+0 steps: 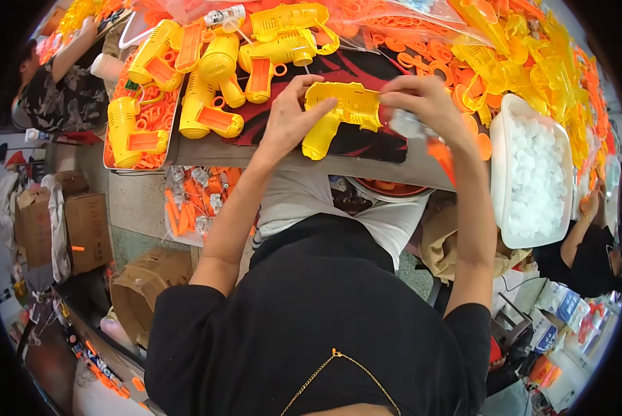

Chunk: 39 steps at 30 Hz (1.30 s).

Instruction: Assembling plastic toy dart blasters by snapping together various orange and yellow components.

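Note:
My left hand grips a yellow toy gun half-shell by its left end, the thumb laid over the inside. The shell's open inner side faces up, and its handle points toward me. Close to the shell's right end, my right hand is closed on a clear plastic part, slightly blurred. An orange piece hangs below that hand and seems to belong to the same part. Under the shell lies a dark mat with red swirls. Several yellow toy guns are heaped left of my left hand.
A white tub of whitish translucent pieces stands at the right edge. Yellow shells and orange rings pile up behind it. Orange parts fill a tray at left. Clear-and-orange parts lie below the table edge. Other people sit on both sides.

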{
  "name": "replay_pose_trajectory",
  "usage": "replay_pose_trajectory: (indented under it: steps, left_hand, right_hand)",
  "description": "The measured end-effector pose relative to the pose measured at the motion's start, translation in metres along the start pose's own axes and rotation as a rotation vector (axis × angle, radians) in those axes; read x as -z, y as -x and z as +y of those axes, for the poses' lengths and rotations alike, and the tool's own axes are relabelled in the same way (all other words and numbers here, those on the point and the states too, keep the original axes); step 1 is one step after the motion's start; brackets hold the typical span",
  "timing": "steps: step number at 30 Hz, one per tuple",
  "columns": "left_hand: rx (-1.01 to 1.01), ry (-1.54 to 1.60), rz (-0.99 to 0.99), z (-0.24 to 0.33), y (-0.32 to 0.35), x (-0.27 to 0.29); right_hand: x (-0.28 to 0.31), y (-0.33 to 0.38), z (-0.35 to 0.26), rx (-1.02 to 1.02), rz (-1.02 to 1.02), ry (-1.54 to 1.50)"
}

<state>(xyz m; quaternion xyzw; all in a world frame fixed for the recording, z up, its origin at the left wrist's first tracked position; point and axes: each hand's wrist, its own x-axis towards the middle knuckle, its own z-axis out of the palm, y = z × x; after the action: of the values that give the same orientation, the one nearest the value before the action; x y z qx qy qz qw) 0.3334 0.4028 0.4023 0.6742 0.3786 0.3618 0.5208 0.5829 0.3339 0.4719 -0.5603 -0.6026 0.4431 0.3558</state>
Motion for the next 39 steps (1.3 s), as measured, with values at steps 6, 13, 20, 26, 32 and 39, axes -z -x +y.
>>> replay_pose_trajectory:
  steps: [6,13,20,26,32,39]
  left_hand:
    - [-0.125,-0.302,0.108,-0.016,-0.008,-0.015]
    - [-0.016,-0.361,0.025,-0.012,-0.013,-0.011]
    - [0.014,-0.408,0.032,-0.010,-0.014,-0.015]
    - [0.021,-0.413,0.028,-0.007,-0.014,-0.017]
    - [0.019,-0.407,0.036,-0.009,-0.012,-0.014]
    - [-0.016,-0.433,0.000,-0.005,-0.022,-0.012]
  right_hand:
    - [-0.027,-0.020,0.035,-0.167,-0.041,0.050]
    - [-0.029,-0.023,0.033,-0.223,-0.118,0.013]
    - [-0.032,-0.022,0.021,-0.301,-0.105,0.016]
    - [-0.031,-0.026,0.020,-0.342,-0.095,0.064]
    - [-0.033,-0.037,0.000,-0.430,-0.151,0.270]
    - [-0.018,-0.056,0.008,-0.371,-0.301,0.163]
